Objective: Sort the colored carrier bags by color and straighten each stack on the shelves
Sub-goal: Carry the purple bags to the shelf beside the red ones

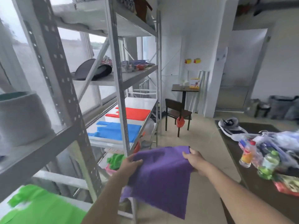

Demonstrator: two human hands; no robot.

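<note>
Purple cloth fills the middle: a purple bag (pixel 161 175) is held up in the air just in front of the grey metal shelf rack (pixel 116 75), over the pale tiled floor (pixel 202 143). The left hand (pixel 131 165) pinches its left edge, fingers closed on the fabric; the right hand (pixel 193 159) grips the top right corner, also clamped on it, and the bag hangs slack below. On the rack's white middle shelf lies a blue stack (pixel 116 130), and beyond it a red stack (pixel 134 113), both flat. A green stack (pixel 40 207) sits on the near shelf, low and left of the rack. Right of the rack stands a dark chair (pixel 177 112) under a small table (pixel 185 88), white walls behind.
</note>
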